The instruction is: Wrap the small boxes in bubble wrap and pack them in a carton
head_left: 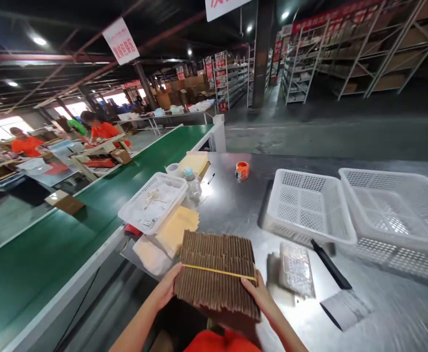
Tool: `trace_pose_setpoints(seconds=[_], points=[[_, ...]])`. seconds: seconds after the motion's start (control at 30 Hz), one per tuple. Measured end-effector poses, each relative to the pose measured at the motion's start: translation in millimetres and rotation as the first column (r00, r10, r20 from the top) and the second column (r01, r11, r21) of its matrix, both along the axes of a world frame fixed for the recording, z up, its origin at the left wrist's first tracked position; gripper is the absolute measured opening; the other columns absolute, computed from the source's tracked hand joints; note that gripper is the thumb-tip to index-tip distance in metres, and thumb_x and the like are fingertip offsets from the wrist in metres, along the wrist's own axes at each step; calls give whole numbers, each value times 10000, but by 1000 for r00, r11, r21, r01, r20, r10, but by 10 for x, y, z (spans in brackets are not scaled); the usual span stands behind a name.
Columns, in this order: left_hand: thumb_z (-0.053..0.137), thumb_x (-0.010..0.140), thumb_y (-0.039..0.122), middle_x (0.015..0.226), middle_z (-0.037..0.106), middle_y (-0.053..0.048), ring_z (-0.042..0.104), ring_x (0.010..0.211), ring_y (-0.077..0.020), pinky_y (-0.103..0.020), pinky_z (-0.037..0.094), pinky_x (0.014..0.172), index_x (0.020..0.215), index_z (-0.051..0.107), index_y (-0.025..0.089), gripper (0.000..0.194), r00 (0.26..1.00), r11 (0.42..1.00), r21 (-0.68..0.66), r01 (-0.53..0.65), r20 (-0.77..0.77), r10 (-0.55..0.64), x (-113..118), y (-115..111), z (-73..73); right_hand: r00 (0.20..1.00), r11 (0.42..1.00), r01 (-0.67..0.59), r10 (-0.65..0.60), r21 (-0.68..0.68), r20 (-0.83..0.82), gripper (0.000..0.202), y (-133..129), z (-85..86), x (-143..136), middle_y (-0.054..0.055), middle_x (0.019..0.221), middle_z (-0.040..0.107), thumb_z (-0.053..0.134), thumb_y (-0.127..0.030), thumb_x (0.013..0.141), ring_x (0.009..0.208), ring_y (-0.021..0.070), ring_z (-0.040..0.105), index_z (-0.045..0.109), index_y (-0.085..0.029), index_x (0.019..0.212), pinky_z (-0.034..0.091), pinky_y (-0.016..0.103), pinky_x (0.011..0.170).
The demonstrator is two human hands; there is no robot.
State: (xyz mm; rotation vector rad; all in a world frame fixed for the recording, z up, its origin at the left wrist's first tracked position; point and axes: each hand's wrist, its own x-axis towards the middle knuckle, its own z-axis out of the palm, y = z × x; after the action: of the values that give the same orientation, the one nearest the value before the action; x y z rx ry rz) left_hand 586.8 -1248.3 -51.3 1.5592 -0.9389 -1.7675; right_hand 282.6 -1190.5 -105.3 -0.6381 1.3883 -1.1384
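Between my two hands is a strapped bundle of flattened brown cardboard boxes (217,296), held at the table's near edge. A yellow strap (214,270) runs across its middle. My left hand (169,284) grips the bundle's left end, and my right hand (256,288) clasps the right end with the thumb on top near the strap. Just right of the bundle lies a bubble-wrapped packet (296,270). Yellow padded envelopes (179,226) lie beyond my left hand, partly under a white basket (151,203) with small items in it.
Two white plastic baskets (309,234) stand at the right. A black-handled tool (331,265) and a curled grey sheet (346,309) lie before them. An orange tape dispenser (242,169) and a clear bottle (191,185) stand farther back. A green conveyor (125,195) carrying a carton (65,202) runs along the left.
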Motion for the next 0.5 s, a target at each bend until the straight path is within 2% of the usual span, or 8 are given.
trace_pose_setpoints(seconds=[0.07, 0.13, 0.23, 0.3, 0.37, 0.43, 0.47, 0.5], points=[[681, 640, 729, 1102, 724, -101, 649, 1112, -311, -432, 536, 903, 1090, 676, 231, 672, 998, 998, -32, 52, -33, -53, 83, -99, -129, 1000, 999, 27, -27, 18, -6, 1004, -29, -186, 133, 168, 1229, 646, 711, -751, 485, 1211, 339, 576, 537, -137, 1261, 408, 435, 1087], [707, 637, 674, 1199, 693, -91, 631, 1150, -301, -439, 507, 964, 1194, 626, 254, 702, 996, 994, -70, 82, -36, -85, 124, -172, -248, 997, 996, 70, -68, 59, -29, 1036, 17, -294, 182, 169, 1361, 572, 679, -790, 503, 1308, 341, 492, 526, -157, 1308, 357, 444, 1124], [698, 607, 675, 1222, 680, -89, 634, 1140, -308, -457, 507, 952, 1271, 569, 265, 792, 993, 994, -11, 108, -36, -108, 131, -189, -389, 994, 991, 107, -106, 79, -8, 962, 169, -316, 182, 93, 1526, 424, 582, -847, 594, 1434, 308, 327, 536, -255, 1352, 304, 450, 1154], [620, 627, 740, 1193, 687, -110, 640, 1119, -316, -461, 520, 910, 1265, 577, 242, 811, 996, 995, 46, 93, -6, -93, 145, -175, -372, 994, 993, 110, -110, 38, 5, 926, 258, -246, 172, 58, 1561, 373, 529, -867, 637, 1470, 272, 248, 551, -279, 1353, 265, 419, 1173], [539, 651, 803, 1178, 687, -124, 639, 1103, -313, -449, 531, 865, 1250, 596, 226, 834, 992, 990, 66, 122, 21, -124, 203, -195, -188, 995, 993, 103, -103, 57, -9, 946, 319, -100, 130, 53, 1565, 362, 509, -892, 622, 1463, 286, 264, 570, -283, 1343, 304, 419, 1152], [467, 662, 865, 1184, 681, -129, 633, 1084, -308, -431, 539, 804, 1252, 606, 226, 880, 970, 969, 61, 240, 14, -241, 294, -282, 160, 998, 988, 60, -60, 142, -7, 975, 368, 125, 25, 71, 1535, 411, 467, -926, 596, 1379, 349, 413, 585, -299, 1333, 435, 469, 1043], [458, 674, 873, 1211, 669, -135, 622, 1092, -310, -422, 540, 781, 1282, 592, 229, 895, 939, 938, 53, 344, -11, -344, 334, -352, 365, 1000, 984, 26, -25, 176, -6, 976, 387, 260, -48, 80, 1509, 449, 456, -931, 590, 1305, 376, 497, 589, -311, 1330, 489, 489, 966], [457, 686, 873, 1207, 670, -139, 621, 1073, -308, -404, 539, 746, 1292, 593, 232, 892, 919, 919, 18, 394, 9, -394, 358, -435, 566, 1000, 982, -4, 8, 187, -20, 960, 399, 400, -124, 87, 1478, 488, 472, -921, 589, 1236, 389, 557, 593, -318, 1326, 517, 493, 910]])
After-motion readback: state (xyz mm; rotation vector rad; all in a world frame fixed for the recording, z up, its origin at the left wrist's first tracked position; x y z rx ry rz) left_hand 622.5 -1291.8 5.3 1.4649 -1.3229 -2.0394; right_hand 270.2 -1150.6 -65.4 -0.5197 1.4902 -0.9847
